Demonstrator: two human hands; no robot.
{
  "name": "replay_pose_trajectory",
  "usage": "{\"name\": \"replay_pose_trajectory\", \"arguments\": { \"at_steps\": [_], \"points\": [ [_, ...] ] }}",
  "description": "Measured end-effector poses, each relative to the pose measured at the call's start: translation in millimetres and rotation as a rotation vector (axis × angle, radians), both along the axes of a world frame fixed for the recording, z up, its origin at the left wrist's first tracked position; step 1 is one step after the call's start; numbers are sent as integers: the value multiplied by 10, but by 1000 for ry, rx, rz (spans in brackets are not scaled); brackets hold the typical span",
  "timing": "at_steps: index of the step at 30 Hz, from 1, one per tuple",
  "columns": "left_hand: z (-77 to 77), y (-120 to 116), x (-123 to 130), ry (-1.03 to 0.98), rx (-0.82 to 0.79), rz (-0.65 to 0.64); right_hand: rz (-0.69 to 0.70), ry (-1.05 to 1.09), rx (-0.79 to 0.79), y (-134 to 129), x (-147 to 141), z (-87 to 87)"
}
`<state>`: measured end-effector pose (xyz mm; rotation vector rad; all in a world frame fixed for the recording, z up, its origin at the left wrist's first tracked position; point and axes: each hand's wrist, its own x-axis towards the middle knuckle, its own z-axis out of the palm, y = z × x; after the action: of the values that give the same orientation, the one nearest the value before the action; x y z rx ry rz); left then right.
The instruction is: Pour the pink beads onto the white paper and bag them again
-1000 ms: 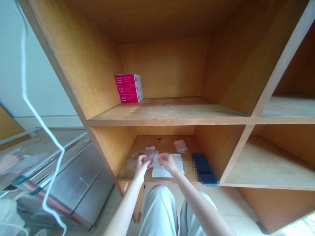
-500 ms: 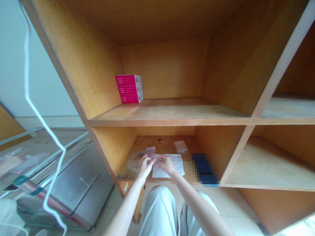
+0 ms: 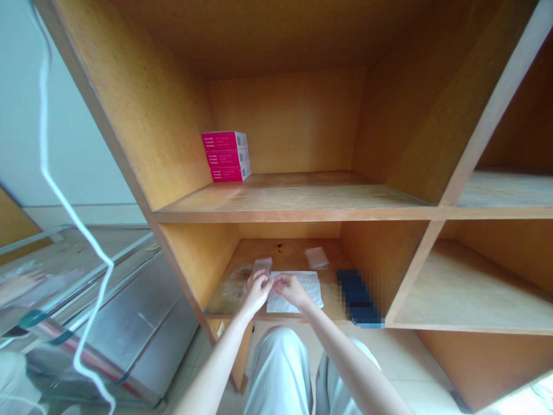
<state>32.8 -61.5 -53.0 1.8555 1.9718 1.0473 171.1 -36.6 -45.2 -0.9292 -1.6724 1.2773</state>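
In the lower compartment, my left hand (image 3: 258, 289) and my right hand (image 3: 290, 289) meet with their fingertips pinched close together. Both are closed on what looks like a small clear plastic bag (image 3: 275, 290), mostly hidden by the fingers. Just behind my left hand another clear, pinkish plastic bag (image 3: 262, 264) shows its upper end. A white sheet (image 3: 305, 291), slightly creased, lies flat under and beside my right hand. Farther back, to the right, rests a flat clear packet (image 3: 317, 257).
A dark blue, pixelated object (image 3: 359, 297) lies by the right wall of the lower compartment. Three pink boxes (image 3: 225, 156) are stacked on the upper shelf (image 3: 298, 193). At left, a white cable (image 3: 78, 216) hangs before a metal cart (image 3: 142, 323); another person's hand (image 3: 23, 285) is there.
My fingertips have come closer together, and the clear plastic between them shows less than before. The things on the shelves have stayed in place.
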Motion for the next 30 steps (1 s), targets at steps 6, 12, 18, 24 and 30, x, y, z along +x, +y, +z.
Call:
{"name": "replay_pose_trajectory", "arguments": {
  "at_steps": [6,12,18,24,30],
  "points": [
    [-68,34,-47,49,43,-58,-7,36,-36,31,-22,-34],
    [-21,-4,-24,130,-2,-25,-13,-48,16,21,-20,-16],
    [130,-83,38,237,-26,0,-55,-211,178,-1,-56,34],
    [214,-102,49,264,-44,40,-124,-296,292,16,-119,4],
    [267,-103,29,251,-57,76,-162,-382,338,6,-136,69]
  ]
}}
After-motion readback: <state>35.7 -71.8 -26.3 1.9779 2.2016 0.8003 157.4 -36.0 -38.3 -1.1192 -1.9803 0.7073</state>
